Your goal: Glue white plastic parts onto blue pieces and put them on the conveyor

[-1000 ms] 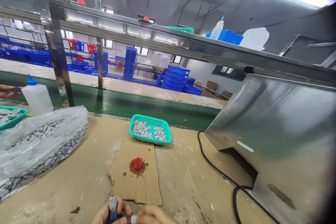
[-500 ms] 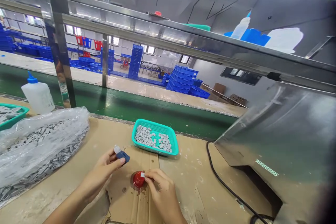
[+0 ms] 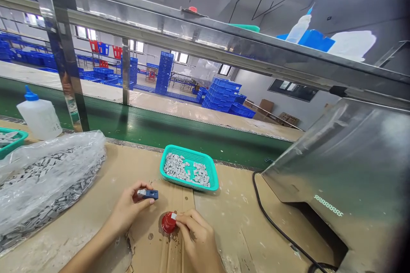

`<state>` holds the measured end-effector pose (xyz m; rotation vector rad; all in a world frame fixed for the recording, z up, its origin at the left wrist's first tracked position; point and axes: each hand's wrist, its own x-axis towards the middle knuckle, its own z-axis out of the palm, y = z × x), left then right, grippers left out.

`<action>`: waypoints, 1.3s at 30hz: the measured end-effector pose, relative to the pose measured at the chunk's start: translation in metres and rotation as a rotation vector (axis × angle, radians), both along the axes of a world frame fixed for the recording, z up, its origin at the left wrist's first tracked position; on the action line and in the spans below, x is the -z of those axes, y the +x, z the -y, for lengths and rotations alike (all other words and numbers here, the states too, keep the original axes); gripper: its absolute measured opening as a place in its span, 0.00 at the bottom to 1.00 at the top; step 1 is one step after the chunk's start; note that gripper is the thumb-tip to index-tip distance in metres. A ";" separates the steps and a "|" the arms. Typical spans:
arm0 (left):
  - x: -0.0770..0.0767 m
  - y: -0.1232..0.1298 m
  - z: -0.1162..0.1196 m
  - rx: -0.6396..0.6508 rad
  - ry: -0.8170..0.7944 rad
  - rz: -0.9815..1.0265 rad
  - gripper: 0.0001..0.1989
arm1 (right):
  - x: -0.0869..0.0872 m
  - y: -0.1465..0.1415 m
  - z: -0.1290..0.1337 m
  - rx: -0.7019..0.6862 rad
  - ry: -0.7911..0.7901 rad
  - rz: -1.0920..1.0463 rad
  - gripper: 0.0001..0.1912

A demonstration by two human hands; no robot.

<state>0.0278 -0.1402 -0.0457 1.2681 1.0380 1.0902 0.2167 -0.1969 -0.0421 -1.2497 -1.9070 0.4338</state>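
My left hand (image 3: 133, 202) is closed around a small dark blue block (image 3: 153, 195) with a slot in it and a pale grey part at its near end. Between the thumb and fingertips of my right hand (image 3: 197, 230) is a small light grey plastic piece (image 3: 173, 216). That piece is at the rim of a round red cup (image 3: 168, 224), which stands on the cardboard with wet spots around it. Behind both hands sits a teal basket (image 3: 188, 185) holding many small grey plastic pieces (image 3: 177, 165).
A clear plastic bag (image 3: 81, 140) of grey parts lies at left, with a white squeeze bottle (image 3: 40, 117) behind it. A metal housing (image 3: 333, 158) and black cable (image 3: 267, 211) stand right. Beyond the bench runs a green conveyor belt (image 3: 153, 130) under a metal shelf (image 3: 192, 36).
My left hand has turned the blue block so its slotted face shows, and moved slightly lower. My right hand stays at the red cup with its grey piece. The view has shifted a little.
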 end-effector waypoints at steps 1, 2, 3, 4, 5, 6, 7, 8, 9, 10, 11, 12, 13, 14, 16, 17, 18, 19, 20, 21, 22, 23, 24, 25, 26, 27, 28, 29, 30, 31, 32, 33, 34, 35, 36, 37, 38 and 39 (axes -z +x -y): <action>0.000 -0.001 0.001 0.013 -0.006 -0.001 0.11 | -0.002 0.000 0.000 0.003 0.002 -0.015 0.12; -0.001 -0.001 0.002 0.025 -0.009 -0.003 0.10 | -0.004 0.000 0.000 0.002 -0.001 -0.025 0.12; -0.003 -0.001 0.003 0.039 -0.007 -0.007 0.10 | -0.006 -0.001 0.000 -0.001 -0.008 -0.031 0.12; -0.004 0.000 0.004 0.054 -0.003 -0.014 0.11 | -0.008 -0.001 0.000 -0.001 -0.008 -0.037 0.12; -0.005 0.000 0.005 0.062 0.004 -0.027 0.12 | -0.009 -0.002 0.000 -0.002 -0.005 -0.039 0.12; -0.006 0.000 0.005 0.070 0.013 -0.045 0.14 | -0.009 -0.002 -0.001 -0.002 0.005 -0.038 0.12; -0.006 0.001 0.006 0.078 0.024 -0.068 0.15 | -0.009 -0.002 -0.002 -0.008 0.019 -0.027 0.12; -0.007 0.001 0.007 0.090 0.037 -0.098 0.17 | -0.008 -0.001 -0.003 -0.021 0.036 -0.005 0.12; -0.007 0.001 0.007 0.101 0.053 -0.130 0.17 | -0.007 0.000 -0.004 -0.039 0.051 0.026 0.12; -0.007 0.002 0.008 0.109 0.072 -0.164 0.18 | -0.006 0.002 -0.005 -0.054 0.066 0.060 0.13; -0.008 0.002 0.009 0.119 0.092 -0.191 0.18 | -0.006 0.004 -0.006 -0.063 0.083 0.087 0.13; -0.009 0.002 0.011 0.128 0.109 -0.210 0.18 | -0.007 0.006 -0.008 -0.070 0.103 0.109 0.12; -0.010 0.003 0.012 0.135 0.125 -0.221 0.19 | -0.009 0.007 -0.009 -0.085 0.120 0.126 0.12; -0.012 0.003 0.014 0.141 0.136 -0.225 0.20 | -0.012 0.008 -0.011 -0.104 0.135 0.138 0.12; -0.016 0.004 0.016 0.156 0.140 -0.219 0.22 | -0.021 0.009 -0.014 -0.142 0.160 0.133 0.11; -0.018 0.005 0.017 0.165 0.134 -0.216 0.23 | -0.027 0.008 -0.015 -0.145 0.168 0.104 0.11; -0.020 0.006 0.018 0.172 0.124 -0.214 0.23 | -0.032 0.007 -0.016 -0.132 0.168 0.051 0.10; -0.021 0.006 0.019 0.181 0.114 -0.209 0.24 | -0.037 0.004 -0.017 -0.110 0.156 -0.020 0.10; -0.021 0.007 0.019 0.185 0.106 -0.203 0.24 | -0.041 0.002 -0.017 -0.095 0.128 -0.094 0.09; -0.021 0.007 0.020 0.182 0.101 -0.198 0.24 | -0.044 -0.002 -0.018 -0.094 0.087 -0.162 0.09; -0.021 0.008 0.020 0.174 0.099 -0.194 0.25 | -0.046 -0.005 -0.018 -0.101 0.040 -0.217 0.08; -0.021 0.008 0.020 0.168 0.102 -0.193 0.26 | -0.047 -0.008 -0.018 -0.107 -0.006 -0.256 0.08; -0.021 0.007 0.021 0.164 0.106 -0.195 0.27 | -0.047 -0.010 -0.018 -0.106 -0.045 -0.280 0.08; -0.021 0.007 0.021 0.165 0.111 -0.200 0.27 | -0.047 -0.013 -0.018 -0.099 -0.072 -0.291 0.09; -0.021 0.006 0.021 0.172 0.117 -0.210 0.28 | -0.046 -0.015 -0.017 -0.090 -0.089 -0.290 0.09; -0.021 0.005 0.021 0.182 0.125 -0.220 0.28 | -0.045 -0.017 -0.018 -0.083 -0.098 -0.284 0.09; -0.022 0.004 0.021 0.190 0.132 -0.229 0.27 | -0.044 -0.018 -0.018 -0.080 -0.103 -0.272 0.09; -0.023 0.004 0.021 0.196 0.136 -0.236 0.27 | -0.043 -0.019 -0.018 -0.081 -0.104 -0.258 0.09; -0.024 0.003 0.021 0.199 0.138 -0.242 0.27 | -0.042 -0.021 -0.019 -0.082 -0.099 -0.247 0.10; -0.024 0.002 0.021 0.197 0.140 -0.251 0.26 | -0.041 -0.022 -0.019 -0.084 -0.093 -0.237 0.10; -0.025 0.002 0.021 0.190 0.143 -0.261 0.26 | -0.041 -0.023 -0.019 -0.086 -0.087 -0.231 0.10; -0.026 0.002 0.021 0.182 0.148 -0.267 0.26 | -0.040 -0.023 -0.019 -0.086 -0.078 -0.226 0.10; -0.026 0.002 0.022 0.173 0.156 -0.271 0.26 | -0.040 -0.024 -0.019 -0.087 -0.067 -0.220 0.10; -0.027 0.003 0.023 0.163 0.162 -0.267 0.27 | -0.040 -0.024 -0.018 -0.090 -0.055 -0.212 0.10; -0.028 0.003 0.025 0.152 0.163 -0.251 0.27 | -0.040 -0.025 -0.017 -0.095 -0.046 -0.200 0.11; -0.030 0.004 0.026 0.141 0.160 -0.224 0.28 | -0.042 -0.025 -0.014 -0.103 -0.042 -0.184 0.11; -0.032 0.004 0.028 0.130 0.155 -0.192 0.28 | -0.043 -0.025 -0.011 -0.114 -0.042 -0.168 0.11; -0.034 0.003 0.031 0.120 0.148 -0.156 0.28 | -0.045 -0.026 -0.008 -0.127 -0.047 -0.154 0.11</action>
